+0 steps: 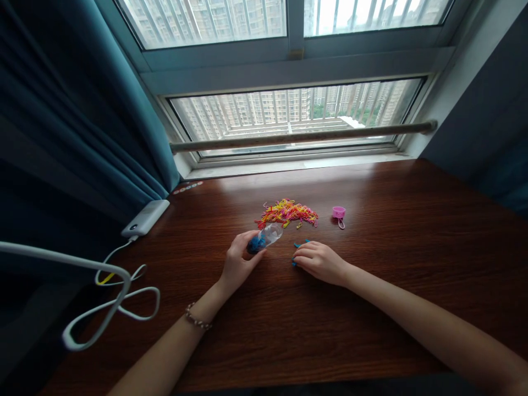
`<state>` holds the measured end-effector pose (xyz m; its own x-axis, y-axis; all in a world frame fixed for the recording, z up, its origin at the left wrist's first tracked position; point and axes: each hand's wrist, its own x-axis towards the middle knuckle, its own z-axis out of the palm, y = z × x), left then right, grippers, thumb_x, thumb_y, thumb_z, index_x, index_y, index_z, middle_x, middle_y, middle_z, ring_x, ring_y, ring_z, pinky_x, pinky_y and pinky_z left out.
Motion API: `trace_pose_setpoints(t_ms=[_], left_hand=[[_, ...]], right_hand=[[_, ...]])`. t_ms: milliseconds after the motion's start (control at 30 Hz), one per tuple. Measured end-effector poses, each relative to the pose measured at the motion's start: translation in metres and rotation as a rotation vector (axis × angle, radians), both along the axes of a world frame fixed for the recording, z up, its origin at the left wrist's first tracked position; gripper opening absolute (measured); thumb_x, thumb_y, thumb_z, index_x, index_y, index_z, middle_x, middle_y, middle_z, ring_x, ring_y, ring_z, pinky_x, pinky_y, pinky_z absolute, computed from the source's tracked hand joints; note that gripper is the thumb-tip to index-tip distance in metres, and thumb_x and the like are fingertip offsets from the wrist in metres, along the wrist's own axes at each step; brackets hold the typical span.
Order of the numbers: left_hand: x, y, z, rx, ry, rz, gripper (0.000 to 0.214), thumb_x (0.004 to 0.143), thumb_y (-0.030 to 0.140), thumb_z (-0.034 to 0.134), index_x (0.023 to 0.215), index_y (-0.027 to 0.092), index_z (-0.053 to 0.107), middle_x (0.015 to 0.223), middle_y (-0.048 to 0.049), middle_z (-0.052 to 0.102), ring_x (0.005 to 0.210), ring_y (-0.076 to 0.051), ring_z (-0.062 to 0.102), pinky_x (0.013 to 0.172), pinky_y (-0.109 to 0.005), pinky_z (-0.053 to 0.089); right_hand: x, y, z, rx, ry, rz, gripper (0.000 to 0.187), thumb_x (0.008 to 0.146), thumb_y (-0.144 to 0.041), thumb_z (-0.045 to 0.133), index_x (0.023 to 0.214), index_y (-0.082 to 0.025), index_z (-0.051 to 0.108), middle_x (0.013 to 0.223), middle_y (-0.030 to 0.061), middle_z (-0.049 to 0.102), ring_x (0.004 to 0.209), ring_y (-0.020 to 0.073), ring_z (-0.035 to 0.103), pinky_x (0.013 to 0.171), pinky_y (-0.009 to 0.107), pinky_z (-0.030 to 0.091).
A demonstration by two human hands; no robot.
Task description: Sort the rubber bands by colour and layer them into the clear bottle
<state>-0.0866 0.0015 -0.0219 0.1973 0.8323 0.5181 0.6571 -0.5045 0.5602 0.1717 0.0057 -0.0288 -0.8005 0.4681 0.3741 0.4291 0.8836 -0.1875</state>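
My left hand (pixel 240 257) is wrapped round a small clear plastic bottle (pixel 272 234), tilted with its clear end pointing to the upper right. Small blue pieces (pixel 256 242) lie in its lower end, by my fingers. To the right, my right hand (pixel 315 258) rests low on the table, fingers curled together over more small blue pieces (pixel 303 242) that poke out around the fingertips. Beyond both hands is a loose pile of small red, yellow, orange and pink loops (pixel 289 213). A pink cap with a loop (pixel 339 212) stands to the right of the pile.
The brown wooden table (pixel 396 231) reaches to the window sill. At the left edge lies a white power bank (pixel 146 218) with a cable plugged in. A thick white cable (pixel 119 300) curls at the left. A blue curtain (pixel 124 110) hangs beside the window.
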Motion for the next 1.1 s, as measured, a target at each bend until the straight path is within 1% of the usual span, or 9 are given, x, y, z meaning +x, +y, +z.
trace_pose_setpoints(t_ms=[100,233,333,500,600,700,900,1033,1100], left_hand=[[0.001,0.000,-0.001,0.003,0.028,-0.029,0.038,0.076,0.026,0.060,0.112,0.021,0.050,0.111,-0.0073,0.056,0.104,-0.021,0.052,0.092,-0.040,0.042],[0.002,-0.001,-0.002,0.026,0.101,-0.053,0.039,0.076,0.025,0.059,0.114,0.023,0.050,0.113,-0.0076,0.055,0.106,-0.023,0.050,0.093,-0.042,0.042],[0.003,-0.002,-0.002,0.057,0.154,-0.062,0.039,0.077,0.025,0.059,0.115,0.024,0.050,0.113,-0.0073,0.054,0.106,-0.023,0.050,0.093,-0.042,0.041],[0.004,-0.004,-0.005,0.083,0.198,-0.063,0.040,0.078,0.024,0.058,0.117,0.023,0.048,0.113,-0.0065,0.055,0.107,-0.022,0.049,0.094,-0.041,0.039],[0.004,-0.004,-0.005,0.082,0.208,-0.069,0.040,0.078,0.024,0.058,0.117,0.023,0.048,0.114,-0.0066,0.055,0.107,-0.022,0.048,0.094,-0.042,0.039],[0.004,-0.004,-0.004,0.076,0.210,-0.073,0.041,0.078,0.025,0.058,0.117,0.023,0.048,0.114,-0.0068,0.054,0.108,-0.022,0.048,0.094,-0.042,0.039],[0.005,-0.004,-0.003,0.082,0.207,-0.086,0.042,0.078,0.024,0.058,0.118,0.024,0.047,0.114,-0.0067,0.055,0.107,-0.023,0.049,0.094,-0.042,0.039],[0.006,-0.005,-0.003,0.088,0.217,-0.090,0.042,0.078,0.024,0.058,0.118,0.024,0.048,0.114,-0.0069,0.055,0.108,-0.023,0.049,0.094,-0.043,0.038],[0.007,-0.006,-0.003,0.089,0.220,-0.097,0.042,0.078,0.023,0.058,0.118,0.024,0.048,0.114,-0.0067,0.056,0.108,-0.023,0.048,0.094,-0.042,0.038]], right_hand=[[0.009,0.002,0.002,-0.106,0.139,-0.124,0.009,0.083,-0.020,0.053,0.089,-0.019,0.060,0.095,0.0056,0.061,0.095,0.0193,0.052,0.085,0.035,0.044],[0.013,0.003,0.006,-0.172,0.186,-0.209,0.029,0.075,-0.024,0.063,0.104,-0.022,0.058,0.111,0.0084,0.054,0.104,0.0223,0.047,0.087,0.038,0.043],[0.013,0.001,0.009,-0.194,0.135,-0.172,0.029,0.078,-0.024,0.062,0.107,-0.024,0.059,0.110,0.0072,0.056,0.103,0.0212,0.049,0.087,0.037,0.044],[0.016,-0.007,0.017,-0.274,0.043,-0.064,0.016,0.081,-0.019,0.057,0.095,-0.023,0.064,0.102,0.0034,0.062,0.096,0.0171,0.055,0.084,0.029,0.045],[0.019,-0.007,0.024,-0.310,0.037,-0.063,0.014,0.079,-0.018,0.058,0.090,-0.024,0.065,0.100,0.0019,0.063,0.093,0.0162,0.057,0.082,0.027,0.046],[0.021,-0.007,0.029,-0.296,0.058,-0.166,0.020,0.077,-0.022,0.062,0.097,-0.024,0.062,0.100,0.0031,0.061,0.093,0.0177,0.057,0.081,0.028,0.046],[0.016,-0.014,0.023,-0.197,-0.028,-0.553,0.050,0.065,-0.049,0.070,0.106,-0.022,0.057,0.091,0.0083,0.054,0.081,0.0233,0.055,0.068,0.034,0.048],[0.007,-0.023,0.019,-0.242,-0.079,-0.539,0.053,0.064,-0.052,0.070,0.106,-0.023,0.057,0.092,0.0075,0.052,0.080,0.0225,0.054,0.067,0.033,0.048],[0.003,-0.026,0.018,-0.257,-0.065,-0.491,0.044,0.068,-0.044,0.069,0.105,-0.024,0.057,0.093,0.0066,0.053,0.083,0.0216,0.054,0.069,0.031,0.047]])
